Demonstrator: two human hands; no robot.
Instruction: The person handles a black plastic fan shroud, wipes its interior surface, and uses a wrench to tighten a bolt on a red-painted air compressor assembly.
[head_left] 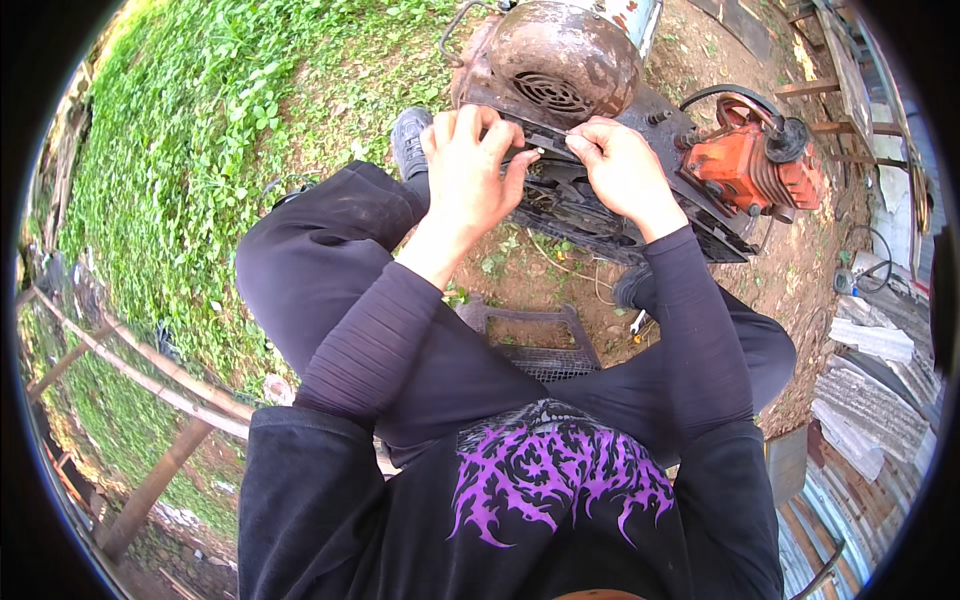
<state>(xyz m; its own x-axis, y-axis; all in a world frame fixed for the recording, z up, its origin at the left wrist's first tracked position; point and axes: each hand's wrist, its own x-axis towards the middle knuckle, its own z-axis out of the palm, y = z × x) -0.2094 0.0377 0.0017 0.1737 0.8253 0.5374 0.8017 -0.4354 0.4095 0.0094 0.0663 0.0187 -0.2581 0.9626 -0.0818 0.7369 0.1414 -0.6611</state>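
In front of me stands a machine with a rusty, round-ended motor [565,65] and an orange finned pump head [750,165], both on a dark base. Along its near side a narrow dark bar [545,136] runs between my hands. My left hand [468,180] curls its fingers over the bar's left end, thumb toward me. By that thumb shows a small pale tip, too small to name. On the bar's right end my right hand [625,175] is closed, thumb on top and fingertips mostly hidden. Below the bar sits a black slatted part [580,205], partly covered by my hands.
My shoes flank the machine, the left shoe [409,143] on its left side. A low stool-like frame with mesh [545,360] lies between my legs. Grass [200,170] spreads at the left, near a bamboo railing [175,385]. Corrugated sheets [850,430] are piled at the right.
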